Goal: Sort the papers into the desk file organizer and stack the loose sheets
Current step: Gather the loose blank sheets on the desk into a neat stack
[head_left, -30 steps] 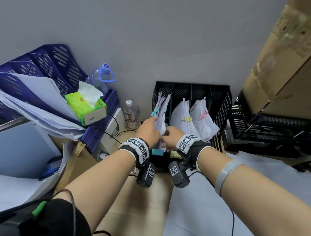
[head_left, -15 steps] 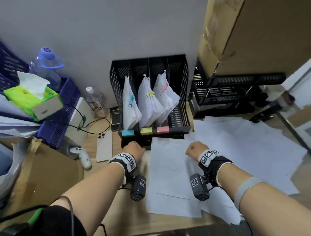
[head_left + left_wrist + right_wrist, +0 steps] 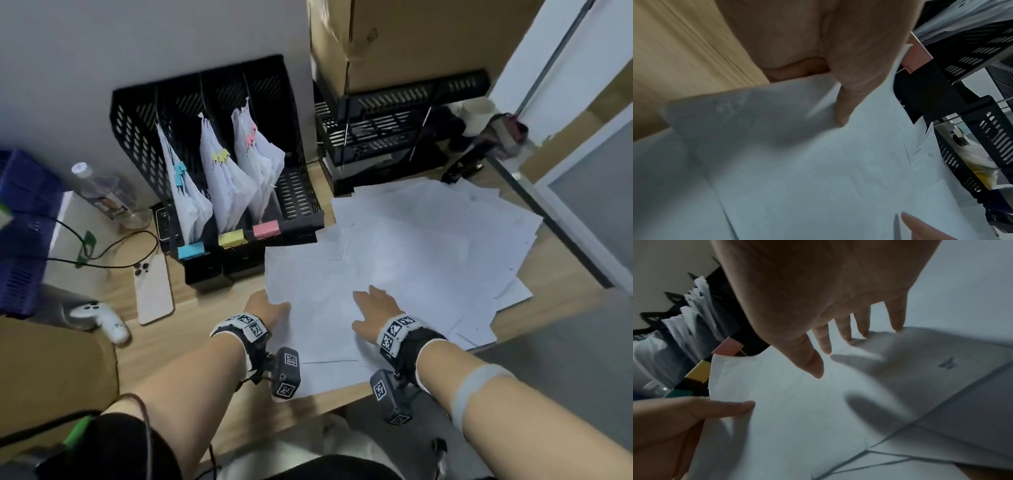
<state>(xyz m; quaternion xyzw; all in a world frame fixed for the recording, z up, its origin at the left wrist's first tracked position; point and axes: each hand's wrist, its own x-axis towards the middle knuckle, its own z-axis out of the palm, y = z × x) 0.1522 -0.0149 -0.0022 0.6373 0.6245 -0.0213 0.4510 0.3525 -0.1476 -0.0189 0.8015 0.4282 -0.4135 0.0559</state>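
Observation:
The black file organizer (image 3: 212,137) stands at the wall with three clipped paper bundles in its slots, marked by blue (image 3: 179,171), yellow (image 3: 220,157) and pink clips (image 3: 251,135). Loose white sheets (image 3: 428,246) lie fanned over the desk to its right. My left hand (image 3: 265,306) pinches the left edge of the top sheet (image 3: 797,146), thumb on top and fingers hidden beneath. A little to the right, my right hand (image 3: 375,310) is open, its spread fingertips (image 3: 898,326) touching the sheets.
Left of the organizer lie a white phone (image 3: 153,291), a white controller (image 3: 102,317), cables and a water bottle (image 3: 99,192). Blue crates (image 3: 20,233) stand at the far left. Behind the sheets are a black tray rack (image 3: 394,126), a cardboard box (image 3: 394,37) and a black stapler (image 3: 462,169).
Both hands left the blue-clipped bundle in the organizer's left slot and came down toward me onto the loose sheets. The right hand opened and the left took hold of a sheet edge.

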